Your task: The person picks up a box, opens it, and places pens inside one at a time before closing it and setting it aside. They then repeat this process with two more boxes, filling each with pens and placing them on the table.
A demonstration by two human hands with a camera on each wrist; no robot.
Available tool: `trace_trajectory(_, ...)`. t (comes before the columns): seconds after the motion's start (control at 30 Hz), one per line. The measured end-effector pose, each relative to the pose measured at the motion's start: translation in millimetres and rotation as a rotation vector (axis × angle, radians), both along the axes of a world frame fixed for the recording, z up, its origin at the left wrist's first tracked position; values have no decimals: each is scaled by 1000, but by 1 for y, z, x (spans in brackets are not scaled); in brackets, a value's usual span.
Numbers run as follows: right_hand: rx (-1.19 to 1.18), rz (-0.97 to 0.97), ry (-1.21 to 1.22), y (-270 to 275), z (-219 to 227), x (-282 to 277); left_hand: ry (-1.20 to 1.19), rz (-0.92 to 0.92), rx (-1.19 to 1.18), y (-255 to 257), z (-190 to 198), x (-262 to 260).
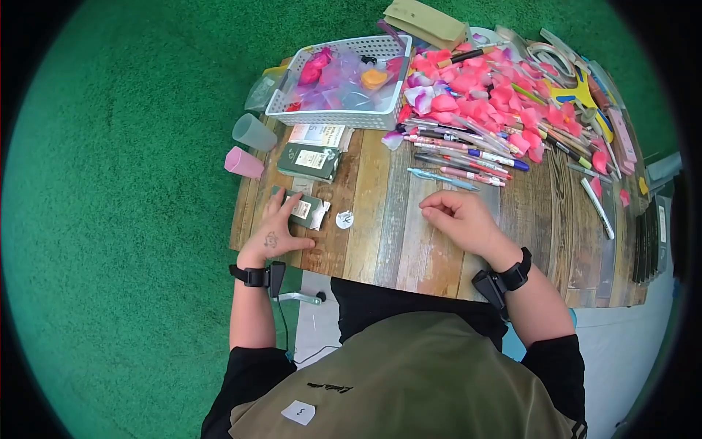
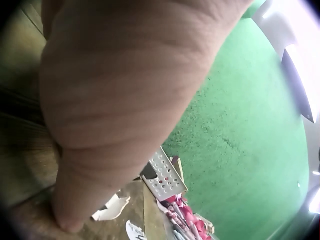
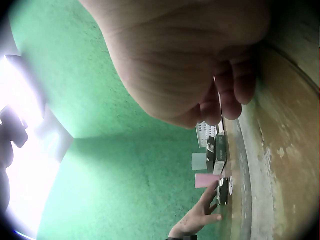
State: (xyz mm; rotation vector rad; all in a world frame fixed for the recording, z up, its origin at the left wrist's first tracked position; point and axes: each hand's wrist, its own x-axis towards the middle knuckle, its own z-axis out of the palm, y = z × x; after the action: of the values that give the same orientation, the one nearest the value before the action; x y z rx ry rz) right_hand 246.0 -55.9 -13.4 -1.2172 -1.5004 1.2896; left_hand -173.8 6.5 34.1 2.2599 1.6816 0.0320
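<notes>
My left hand [image 1: 275, 233] rests its spread fingers on a small dark green box [image 1: 313, 205] near the table's left edge, thumb stretched out to the side. The right wrist view also shows this hand [image 3: 199, 216] at the box [image 3: 223, 191]. A white round label [image 1: 344, 219] lies right of the box. Beyond it sits a larger green box [image 1: 308, 162] in clear wrap. My right hand [image 1: 468, 223] rests near the table's front middle, fingers loosely curled, holding nothing; its palm [image 3: 165, 60] fills the top of the right wrist view.
Two cups, one grey [image 1: 254, 132] and one pink [image 1: 244, 163], are at the left edge. A white basket [image 1: 333, 119] of bagged items is at the back. Pink petals [image 1: 504, 99] and several pens [image 1: 468, 162] cover the back right. A marker [image 1: 597, 208] lies at the right.
</notes>
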Motion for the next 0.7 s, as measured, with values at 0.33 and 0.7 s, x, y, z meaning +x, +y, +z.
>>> trace_trajectory(0.33, -13, -5, -23, 1, -3, 1, 240, -204, 140, 2, 22, 16)
trace_trajectory(0.7, -36, 179, 248, -1, -16, 0, -442, -289, -57, -44, 28, 112)
